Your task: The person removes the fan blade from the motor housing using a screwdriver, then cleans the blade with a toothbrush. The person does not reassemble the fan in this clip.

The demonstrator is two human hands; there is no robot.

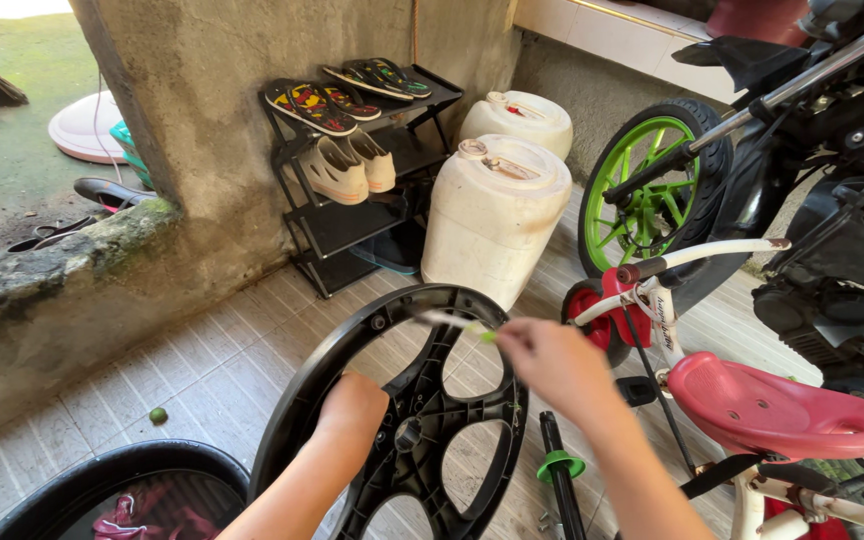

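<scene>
here the left hand steadies the upright black wheel, rim edge leaning left.

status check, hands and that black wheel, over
Left hand reaches through black wheel, steadying it upright. Right hand pinches a thin pale stick over the rim. Red-seated tricycle close beside; nothing blocking.

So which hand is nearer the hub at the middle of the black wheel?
Left. The left hand reaches through the black wheel beside the hub. The right hand is up near the rim's upper right, pinching a thin blurred tool.
</scene>
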